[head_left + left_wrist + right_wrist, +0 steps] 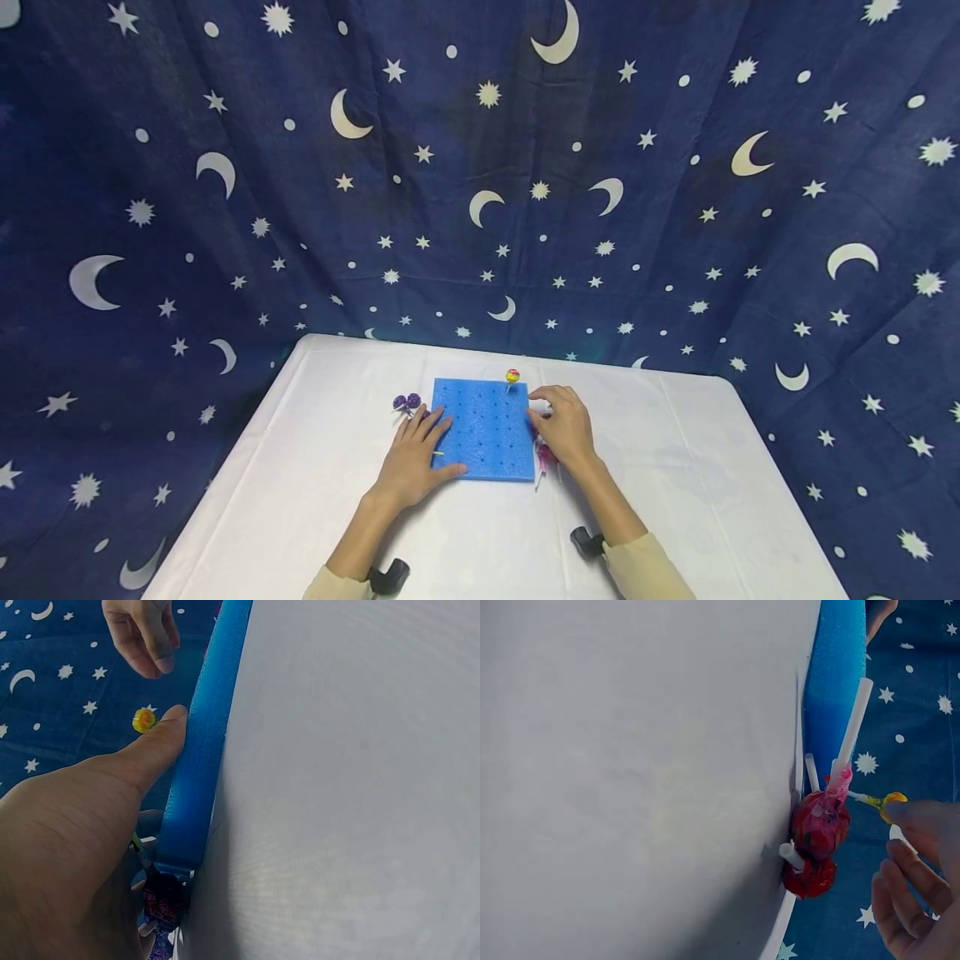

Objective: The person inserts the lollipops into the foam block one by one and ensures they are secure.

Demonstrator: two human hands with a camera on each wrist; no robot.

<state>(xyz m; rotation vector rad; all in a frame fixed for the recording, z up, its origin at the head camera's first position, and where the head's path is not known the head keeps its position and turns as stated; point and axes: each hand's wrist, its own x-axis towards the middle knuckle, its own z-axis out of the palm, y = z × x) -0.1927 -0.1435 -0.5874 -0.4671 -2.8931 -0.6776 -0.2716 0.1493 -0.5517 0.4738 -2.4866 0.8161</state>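
Observation:
A blue foam board (483, 429) with rows of small holes lies flat on the table. A yellow-and-red lollipop (512, 376) stands upright in its far right corner. Across the board's left side rests my left hand (408, 468), fingers spread and thumb straight along the near edge. My right hand (566, 427) hovers at the right edge, fingers loosely bent, with nothing visible between thumb and forefinger; the left wrist view shows it apart from the yellow lollipop. Red and pink lollipops (821, 821) lie beneath it, partly hidden from the head view.
Purple lollipops (413, 401) lie left of the board, beside my left fingers; one dark lollipop (163, 900) is close to the board's side. A white cloth covers the table (675, 483). Behind it hangs a dark blue curtain (450, 208) with moons and stars.

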